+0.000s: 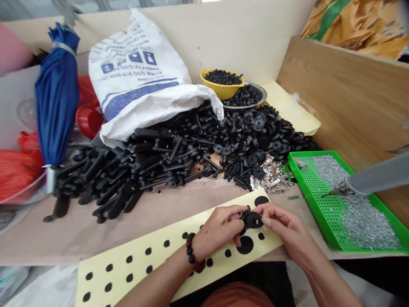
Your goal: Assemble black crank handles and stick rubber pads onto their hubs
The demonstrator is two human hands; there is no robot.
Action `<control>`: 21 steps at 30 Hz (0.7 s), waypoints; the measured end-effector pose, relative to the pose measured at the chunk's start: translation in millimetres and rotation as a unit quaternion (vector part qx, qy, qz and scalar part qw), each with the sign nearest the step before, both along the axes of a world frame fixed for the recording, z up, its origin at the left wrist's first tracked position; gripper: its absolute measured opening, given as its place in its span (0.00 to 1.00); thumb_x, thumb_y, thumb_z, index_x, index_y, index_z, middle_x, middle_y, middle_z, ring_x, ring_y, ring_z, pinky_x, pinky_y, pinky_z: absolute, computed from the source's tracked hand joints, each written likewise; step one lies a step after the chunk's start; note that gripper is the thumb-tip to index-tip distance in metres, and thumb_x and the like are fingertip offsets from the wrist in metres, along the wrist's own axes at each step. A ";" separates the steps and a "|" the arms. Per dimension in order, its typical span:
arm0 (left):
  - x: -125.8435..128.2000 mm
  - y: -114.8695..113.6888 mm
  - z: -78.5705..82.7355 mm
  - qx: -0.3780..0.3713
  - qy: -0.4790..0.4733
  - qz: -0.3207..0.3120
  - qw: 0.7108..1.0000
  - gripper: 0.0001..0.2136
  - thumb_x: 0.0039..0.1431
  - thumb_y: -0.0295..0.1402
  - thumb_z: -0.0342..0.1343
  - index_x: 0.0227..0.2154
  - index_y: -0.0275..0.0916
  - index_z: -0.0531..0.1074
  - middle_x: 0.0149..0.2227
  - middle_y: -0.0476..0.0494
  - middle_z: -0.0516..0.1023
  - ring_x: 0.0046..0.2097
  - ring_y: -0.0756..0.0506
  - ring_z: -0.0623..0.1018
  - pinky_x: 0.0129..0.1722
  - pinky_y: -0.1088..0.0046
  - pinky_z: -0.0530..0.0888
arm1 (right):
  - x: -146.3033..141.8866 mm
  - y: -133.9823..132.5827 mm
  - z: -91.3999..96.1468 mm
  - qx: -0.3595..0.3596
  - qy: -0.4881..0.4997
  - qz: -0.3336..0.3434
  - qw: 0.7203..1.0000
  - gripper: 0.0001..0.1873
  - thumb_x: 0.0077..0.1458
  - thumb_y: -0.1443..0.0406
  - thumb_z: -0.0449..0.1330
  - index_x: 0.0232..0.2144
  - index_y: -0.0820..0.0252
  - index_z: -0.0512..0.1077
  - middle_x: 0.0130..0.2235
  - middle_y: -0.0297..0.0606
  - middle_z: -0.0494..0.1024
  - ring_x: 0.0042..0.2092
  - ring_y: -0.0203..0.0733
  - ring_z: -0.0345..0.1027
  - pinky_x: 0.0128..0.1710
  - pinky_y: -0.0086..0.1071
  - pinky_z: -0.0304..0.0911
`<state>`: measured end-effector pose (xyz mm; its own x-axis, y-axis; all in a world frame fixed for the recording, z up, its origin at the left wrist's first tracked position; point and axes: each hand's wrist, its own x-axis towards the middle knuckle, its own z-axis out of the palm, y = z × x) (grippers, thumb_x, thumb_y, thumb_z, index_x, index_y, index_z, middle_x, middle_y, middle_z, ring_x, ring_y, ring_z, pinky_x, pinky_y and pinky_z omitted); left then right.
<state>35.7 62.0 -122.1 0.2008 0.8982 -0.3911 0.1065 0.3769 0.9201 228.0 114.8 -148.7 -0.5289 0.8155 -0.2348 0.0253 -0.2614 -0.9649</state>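
My left hand point(217, 228), with a beaded bracelet at the wrist, is closed around a black plastic part with a round disc end point(254, 220). The fingertips of my right hand point(284, 221) pinch the right edge of the same disc. Both hands hold it just above a pale yellow sheet point(98, 279) that carries rows of small black pads. A larger round black pad point(245, 244) lies on the sheet below the part, and another round pad point(261, 201) sits at its far corner. The underside of the held part is hidden by my fingers.
Behind the sheet spreads a heap of black plastic arms point(153, 162), beside black discs point(258, 128) and metal clips point(271, 172). A white sack point(137, 68) leans over it. On the right, a grey screwdriver point(377, 175) hangs above a green tray point(316, 213) of screws.
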 end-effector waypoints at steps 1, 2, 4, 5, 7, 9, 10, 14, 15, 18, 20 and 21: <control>0.2 0.0 1.8 0.002 0.008 0.001 1.000 0.20 0.55 0.31 0.48 0.51 0.35 0.69 0.26 0.49 0.73 0.24 0.51 0.72 0.25 0.78 0.61 | -0.1 0.1 0.2 0.000 -0.001 0.002 1.000 0.10 0.51 0.60 0.61 0.23 0.58 0.68 0.40 0.36 0.73 0.40 0.40 0.64 0.37 0.28 0.58; 0.5 0.1 3.8 0.004 0.017 0.002 1.000 0.20 0.55 0.31 0.48 0.51 0.34 0.69 0.24 0.49 0.73 0.24 0.51 0.72 0.24 0.77 0.61 | -0.2 0.1 0.5 0.001 -0.002 0.004 1.000 0.10 0.51 0.60 0.61 0.23 0.58 0.68 0.40 0.36 0.73 0.40 0.40 0.64 0.37 0.27 0.58; 1.2 0.4 7.6 0.007 0.032 0.002 0.999 0.20 0.56 0.33 0.48 0.51 0.33 0.69 0.20 0.50 0.71 0.24 0.50 0.71 0.24 0.77 0.61 | -0.3 -0.1 1.0 0.004 -0.003 0.008 1.000 0.10 0.52 0.61 0.61 0.23 0.58 0.68 0.40 0.35 0.73 0.40 0.39 0.64 0.37 0.27 0.57; 1.5 0.5 8.9 0.007 0.037 0.002 0.999 0.20 0.56 0.33 0.48 0.51 0.32 0.69 0.19 0.50 0.70 0.24 0.49 0.71 0.24 0.77 0.61 | -0.4 -0.2 1.1 0.006 -0.004 0.009 1.000 0.10 0.52 0.61 0.61 0.23 0.58 0.68 0.40 0.35 0.73 0.40 0.39 0.64 0.37 0.27 0.57; 1.8 0.5 9.7 0.007 0.043 0.001 0.999 0.21 0.56 0.34 0.48 0.51 0.32 0.69 0.20 0.50 0.70 0.24 0.49 0.71 0.24 0.77 0.61 | -0.5 -0.5 1.0 0.008 -0.008 0.008 1.000 0.11 0.52 0.60 0.61 0.22 0.58 0.68 0.40 0.36 0.73 0.40 0.39 0.64 0.37 0.27 0.58; 2.0 0.2 7.9 0.006 0.045 0.001 0.999 0.21 0.56 0.35 0.48 0.51 0.32 0.69 0.21 0.50 0.71 0.24 0.49 0.72 0.24 0.77 0.61 | -0.4 -0.4 0.5 0.012 -0.013 0.009 1.000 0.11 0.52 0.60 0.61 0.22 0.59 0.67 0.40 0.36 0.73 0.40 0.40 0.65 0.36 0.28 0.58; 2.1 -0.1 6.2 0.006 0.045 0.002 0.999 0.21 0.56 0.35 0.49 0.51 0.32 0.69 0.22 0.50 0.71 0.24 0.49 0.72 0.24 0.77 0.61 | -0.3 -0.4 0.4 0.015 -0.015 0.009 1.000 0.11 0.52 0.60 0.61 0.22 0.59 0.67 0.40 0.37 0.73 0.40 0.40 0.65 0.36 0.28 0.58; 4.0 -1.1 -0.1 0.009 0.021 0.011 1.000 0.21 0.56 0.38 0.51 0.51 0.33 0.69 0.23 0.51 0.68 0.23 0.51 0.71 0.23 0.78 0.62 | 0.4 -0.3 2.2 0.034 -0.031 0.008 0.999 0.12 0.51 0.59 0.61 0.22 0.59 0.68 0.40 0.39 0.73 0.40 0.42 0.66 0.36 0.30 0.60; 4.9 -1.2 -0.7 0.008 0.014 0.015 1.000 0.21 0.56 0.39 0.52 0.50 0.33 0.69 0.23 0.52 0.67 0.22 0.51 0.71 0.23 0.78 0.62 | 0.3 -0.4 3.4 0.038 -0.035 0.008 0.999 0.12 0.51 0.59 0.61 0.22 0.59 0.68 0.39 0.39 0.74 0.40 0.43 0.66 0.36 0.30 0.61; 7.6 -0.8 -0.8 0.005 0.010 0.026 1.000 0.20 0.56 0.40 0.54 0.48 0.33 0.70 0.21 0.54 0.64 0.20 0.52 0.69 0.21 0.79 0.62 | -1.4 -0.9 7.8 0.055 -0.047 0.008 0.997 0.13 0.51 0.58 0.61 0.22 0.59 0.68 0.38 0.39 0.74 0.39 0.43 0.67 0.36 0.30 0.62; 8.8 -0.5 -0.9 0.013 0.019 0.031 0.999 0.17 0.56 0.39 0.53 0.44 0.33 0.71 0.20 0.55 0.63 0.19 0.53 0.68 0.20 0.79 0.61 | -3.3 -1.4 10.2 0.066 -0.054 0.011 0.996 0.13 0.51 0.57 0.60 0.21 0.59 0.68 0.36 0.39 0.74 0.38 0.42 0.67 0.35 0.30 0.62; 9.2 -0.4 -1.5 0.016 0.024 0.034 0.999 0.16 0.56 0.38 0.53 0.43 0.33 0.71 0.19 0.55 0.63 0.19 0.53 0.68 0.19 0.80 0.61 | -4.2 -1.5 11.0 0.072 -0.058 0.014 0.996 0.13 0.51 0.57 0.60 0.21 0.59 0.68 0.36 0.39 0.74 0.37 0.42 0.67 0.34 0.30 0.63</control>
